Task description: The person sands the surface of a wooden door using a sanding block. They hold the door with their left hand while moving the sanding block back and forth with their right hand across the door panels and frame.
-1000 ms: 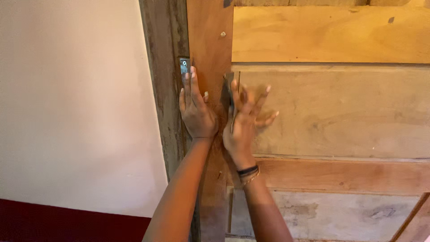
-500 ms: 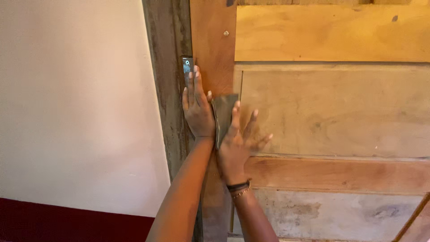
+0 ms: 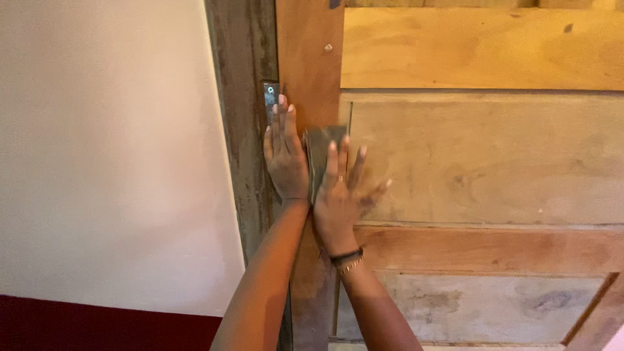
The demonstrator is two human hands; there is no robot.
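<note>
Pale plaster wall (image 3: 110, 149) fills the left of the view, with a dark red band (image 3: 97, 328) along its foot, and a wooden door (image 3: 481, 156) takes up the right. At the middle, the left hand (image 3: 286, 156) is laid flat with its fingers straight and close together on the upright edge of the door, the fingertips reaching a small metal plate (image 3: 270, 97) fixed to the weathered grey door frame (image 3: 244, 130). Just to its right, almost touching it, the right hand (image 3: 341, 195) is pressed flat with fingers spread over a dark sheet of sandpaper (image 3: 322, 143), which is held against the door's upright rail, only its upper part showing above the fingers. A ring is seen on one finger of the right hand, and a dark band (image 3: 346, 257) with a thin chain is worn on that wrist. Further out, a pale upper panel (image 3: 481, 49) and a greyer lower panel (image 3: 481, 305) are set within reddish rails.
</note>
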